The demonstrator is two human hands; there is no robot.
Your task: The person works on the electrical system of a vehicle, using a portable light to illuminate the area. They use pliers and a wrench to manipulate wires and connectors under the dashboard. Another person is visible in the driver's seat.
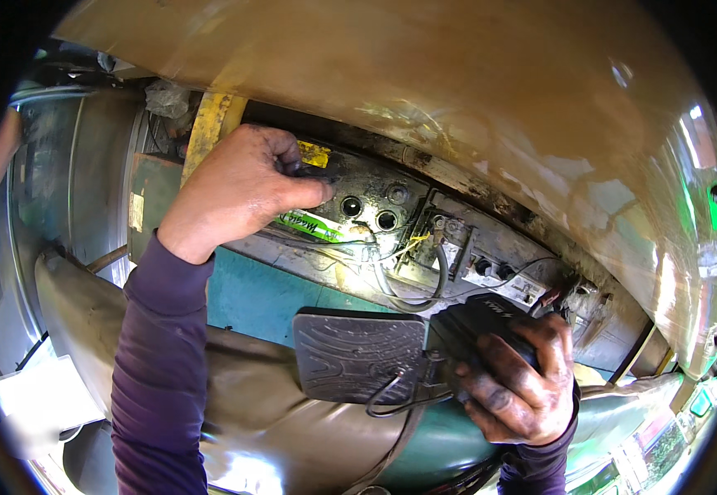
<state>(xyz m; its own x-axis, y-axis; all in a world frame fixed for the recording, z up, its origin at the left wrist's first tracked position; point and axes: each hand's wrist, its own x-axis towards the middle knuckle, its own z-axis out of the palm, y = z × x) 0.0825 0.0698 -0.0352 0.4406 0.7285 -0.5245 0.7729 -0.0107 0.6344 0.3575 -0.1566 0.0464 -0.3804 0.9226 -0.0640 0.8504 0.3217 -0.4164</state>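
The left hand (239, 186), thumb and fingers brought together, pinches a small dark piece (315, 174) above a grimy battery (368, 181) with two open round holes. The right hand (522, 384) curls around a black block (475, 320); a ribbed black panel (358, 351) adjoins it at left. Beyond the battery, cables (441, 276) run rightward; a brown panel (474, 74) overhangs all.

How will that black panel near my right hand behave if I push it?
The panel is probably stiff: its flat shape shows no sag. It might pivot, as a narrow joint seems to link it to the black device in your right hand. Its cable is likely flexible, judging by the loop.
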